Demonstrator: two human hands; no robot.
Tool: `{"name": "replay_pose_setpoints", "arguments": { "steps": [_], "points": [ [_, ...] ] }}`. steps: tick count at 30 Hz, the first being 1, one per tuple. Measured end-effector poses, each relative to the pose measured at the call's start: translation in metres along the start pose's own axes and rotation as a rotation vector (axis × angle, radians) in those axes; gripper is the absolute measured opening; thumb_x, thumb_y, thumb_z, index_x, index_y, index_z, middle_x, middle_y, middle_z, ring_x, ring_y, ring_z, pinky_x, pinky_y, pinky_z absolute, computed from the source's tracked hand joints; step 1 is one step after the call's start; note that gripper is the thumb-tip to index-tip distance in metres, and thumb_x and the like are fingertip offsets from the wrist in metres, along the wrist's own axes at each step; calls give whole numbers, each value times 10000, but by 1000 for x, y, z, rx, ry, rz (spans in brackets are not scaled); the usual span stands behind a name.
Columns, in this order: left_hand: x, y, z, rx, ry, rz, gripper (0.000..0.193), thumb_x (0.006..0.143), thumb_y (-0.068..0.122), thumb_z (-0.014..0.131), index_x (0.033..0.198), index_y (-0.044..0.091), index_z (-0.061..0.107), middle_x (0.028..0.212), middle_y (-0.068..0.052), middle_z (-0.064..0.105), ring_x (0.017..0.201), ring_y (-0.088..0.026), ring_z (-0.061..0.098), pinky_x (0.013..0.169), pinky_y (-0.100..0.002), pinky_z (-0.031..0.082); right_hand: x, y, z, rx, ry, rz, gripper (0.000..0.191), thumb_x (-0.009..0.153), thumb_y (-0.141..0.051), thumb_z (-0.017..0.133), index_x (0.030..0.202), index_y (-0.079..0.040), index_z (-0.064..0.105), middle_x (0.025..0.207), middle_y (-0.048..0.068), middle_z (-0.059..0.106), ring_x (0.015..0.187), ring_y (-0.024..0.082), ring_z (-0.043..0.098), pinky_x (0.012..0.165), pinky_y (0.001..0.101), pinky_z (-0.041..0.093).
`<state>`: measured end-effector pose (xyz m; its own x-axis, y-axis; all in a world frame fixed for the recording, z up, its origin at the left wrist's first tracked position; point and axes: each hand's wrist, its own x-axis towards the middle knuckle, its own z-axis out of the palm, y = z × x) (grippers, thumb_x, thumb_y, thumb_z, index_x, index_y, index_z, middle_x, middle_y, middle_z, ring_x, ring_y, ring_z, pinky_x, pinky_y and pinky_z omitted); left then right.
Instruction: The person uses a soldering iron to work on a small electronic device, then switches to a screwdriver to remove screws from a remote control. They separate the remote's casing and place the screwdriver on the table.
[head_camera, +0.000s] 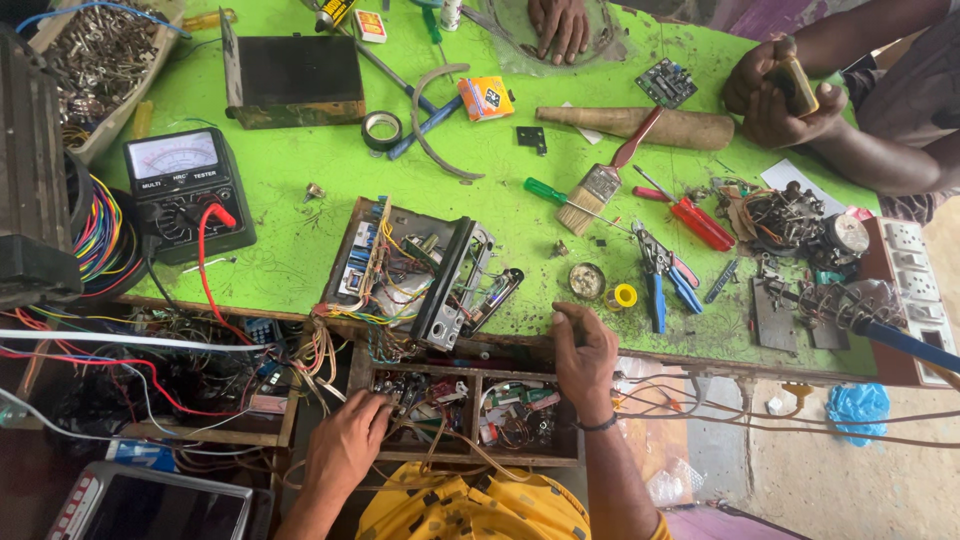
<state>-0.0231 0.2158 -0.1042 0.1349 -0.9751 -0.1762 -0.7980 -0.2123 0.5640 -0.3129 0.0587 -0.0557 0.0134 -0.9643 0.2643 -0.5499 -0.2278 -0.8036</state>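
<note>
My left hand (346, 445) reaches into the left compartment of an open wooden drawer (470, 378) full of small circuit parts and wires; its fingertips are buried among them, so I cannot tell if it grips anything. My right hand (583, 355) rests on the front edge of the green table (300, 240), fingers curled, thumb and finger pinched together near the drawer's right compartment. Just beyond both hands lies an opened electronic chassis (415, 270) with coloured wiring.
A black analog multimeter (185, 190) with a red lead sits at left beside wire bundles. A paintbrush (600, 180), screwdrivers, blue-handled pliers (665, 275), a tape roll (381, 128) and a wooden mallet (640, 125) lie about. Other people's hands (775, 95) rest at the far edge. A switchboard (915, 275) is at right.
</note>
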Motion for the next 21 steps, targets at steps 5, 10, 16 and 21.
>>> {"name": "replay_pose_setpoints", "arguments": {
  "steps": [5,10,16,21],
  "points": [
    [0,0,-1,3,25,27,233,938,250,633,1087,86,705,1040,-61,730,745,-276,761,645,-379,620,-1,0,0,10,3,-3,188,1002,-200,657,1078,-46,735,757,39,752,685,90,715,606,247,534],
    [2,-1,0,14,-34,-6,262,957,270,607,1135,99,696,1058,-49,723,734,-246,764,635,-355,632,-1,2,1,-12,5,19,184,999,-203,657,1066,-58,748,732,36,748,646,97,697,579,251,516],
    [2,-2,0,29,-65,-20,263,964,275,597,1148,118,700,1057,-31,723,731,-222,763,638,-343,633,-1,5,1,2,12,-20,179,1004,-211,663,1070,-64,742,744,23,749,657,80,702,585,243,532],
    [0,0,-1,30,-49,-18,247,959,275,602,1120,113,698,1057,-31,724,746,-230,766,649,-353,633,-2,2,0,-4,7,-14,180,1004,-200,662,1072,-53,741,735,33,744,648,88,688,588,249,514]
  ]
}}
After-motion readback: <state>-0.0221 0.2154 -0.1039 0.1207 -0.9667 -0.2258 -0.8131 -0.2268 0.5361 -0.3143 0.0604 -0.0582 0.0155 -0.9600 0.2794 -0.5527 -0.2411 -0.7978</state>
